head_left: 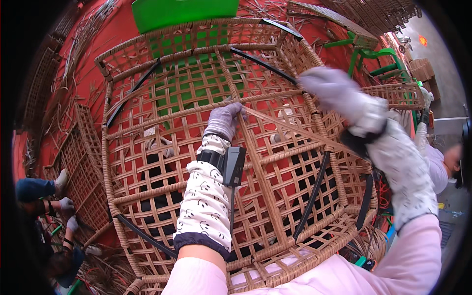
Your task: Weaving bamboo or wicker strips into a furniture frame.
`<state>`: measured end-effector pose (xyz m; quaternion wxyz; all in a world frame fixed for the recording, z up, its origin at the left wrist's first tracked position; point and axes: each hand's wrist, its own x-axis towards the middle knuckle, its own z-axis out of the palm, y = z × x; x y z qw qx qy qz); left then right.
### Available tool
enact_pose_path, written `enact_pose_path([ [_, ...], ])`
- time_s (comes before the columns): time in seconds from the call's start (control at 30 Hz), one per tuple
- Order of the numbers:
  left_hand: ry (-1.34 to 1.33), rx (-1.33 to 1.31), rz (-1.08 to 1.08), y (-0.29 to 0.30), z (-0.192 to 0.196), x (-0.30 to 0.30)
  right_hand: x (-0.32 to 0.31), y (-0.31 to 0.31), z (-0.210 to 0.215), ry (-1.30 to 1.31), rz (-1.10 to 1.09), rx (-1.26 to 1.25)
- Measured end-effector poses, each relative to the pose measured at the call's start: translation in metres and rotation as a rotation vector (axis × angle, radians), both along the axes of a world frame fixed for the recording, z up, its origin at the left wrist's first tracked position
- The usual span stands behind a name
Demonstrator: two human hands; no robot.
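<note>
A large woven wicker basket-like frame (268, 160) with raised sides lies across my lap, its open lattice facing me. My left hand (226, 120), in a pale grey glove, is closed at the wrapped crossbar near the middle, pinching a flat tan cane strip (290, 127). From those fingers the strip slants right and down towards my right forearm. My right hand (332, 88), also gloved, hovers by the frame's right upper edge; motion smears its fingers, so their grip cannot be made out. Black bars (265, 65) brace the frame's corners.
A green chair (182, 12) stands beyond the frame on the red floor (105, 56). More woven panels (81, 157) lie at left, where a co-worker's gloved hands (69, 211) show. Loose cane strips litter the floor. Another person (437, 162) is at far right.
</note>
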<state>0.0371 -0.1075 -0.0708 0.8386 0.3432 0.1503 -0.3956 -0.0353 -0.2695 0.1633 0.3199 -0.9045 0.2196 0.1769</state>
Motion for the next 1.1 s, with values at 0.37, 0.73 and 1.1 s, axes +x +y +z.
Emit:
enact_pose_path([
  [0.37, -0.029, 0.055, -0.039, -0.003, 0.013, -0.005, 0.034, 0.006, -0.115, 0.265, -0.096, 0.191],
  [0.73, -0.177, 0.391, -0.149, 0.002, 0.040, -0.012, 0.043, 0.019, -0.094, 0.287, -0.098, 0.095],
  [1.1, -0.524, 0.846, -0.130, 0.009, 0.043, -0.016, 0.003, 0.090, -0.081, -0.241, 0.607, 0.285],
])
